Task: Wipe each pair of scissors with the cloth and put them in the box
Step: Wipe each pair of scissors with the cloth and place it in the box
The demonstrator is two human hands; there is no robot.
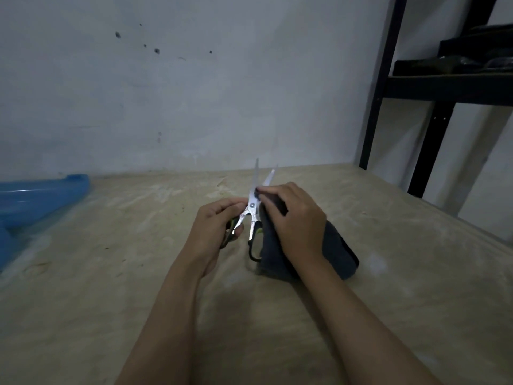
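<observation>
Pale, scuffed board forms the worktop [388, 287], backed by a stained grey wall [194, 93], with a black shelf frame [383, 87] standing at the right. One handle loop of the scissors [253, 207] is gripped by the left hand [219, 229], fingers curled round it, so the pair is held just above the surface at the middle of the view. A dark cloth [337, 250] is clutched in the right hand [297, 220], and a fold of it is pinched against the right blade close to the pivot. The blades are parted in a narrow V, and the long axis runs from the handles nearest the person to the tips, which point away toward the wall and slightly upward. The wiping step is judged to be in hand; next, the cloth would need to be drawn along each blade toward its tip, kept clear of the cutting edges. Only then could the pair be closed and carried to the blue plastic box [33, 201], seen partly at the left edge, well apart from the hands.
</observation>
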